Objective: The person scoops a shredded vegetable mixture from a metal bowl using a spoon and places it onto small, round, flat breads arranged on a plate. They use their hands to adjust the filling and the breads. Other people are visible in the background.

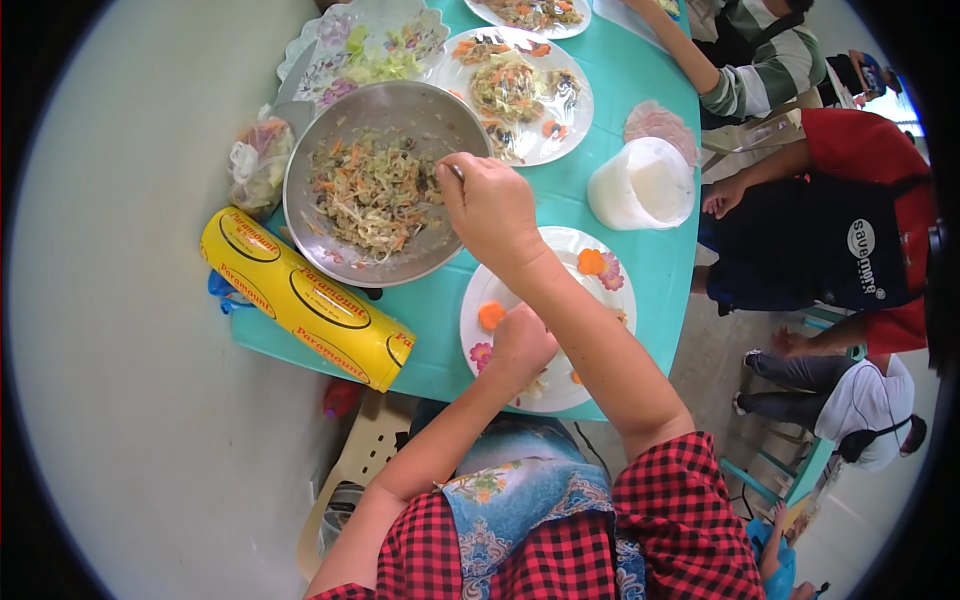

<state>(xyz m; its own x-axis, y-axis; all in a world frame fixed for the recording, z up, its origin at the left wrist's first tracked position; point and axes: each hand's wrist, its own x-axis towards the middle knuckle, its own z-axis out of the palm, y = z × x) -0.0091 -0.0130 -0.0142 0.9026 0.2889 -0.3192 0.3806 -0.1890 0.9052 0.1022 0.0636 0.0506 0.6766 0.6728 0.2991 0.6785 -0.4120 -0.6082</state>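
Note:
My right hand (490, 205) is closed around a metal utensil (455, 172) at the right rim of a steel mixing bowl (296, 215). Little of the utensil shows, so its exact kind is unclear. Inside the bowl lies a shredded vegetable mix (370, 195) with carrot strips and dark bits. Below it, my left hand (525, 345) is closed over a white plate (478, 275) with pink flowers. Whatever its fingers hold is hidden. Carrot slices (491, 316) sit around the plate, and my right forearm crosses above it.
A yellow printed roll (310, 300) and a plastic bag of vegetables (260, 165) lie left of the bowl. Farther back are a filled plate (570, 95), a scalloped tray (300, 60) and a knife (300, 75). A white container (640, 185) stands right. Several people are nearby.

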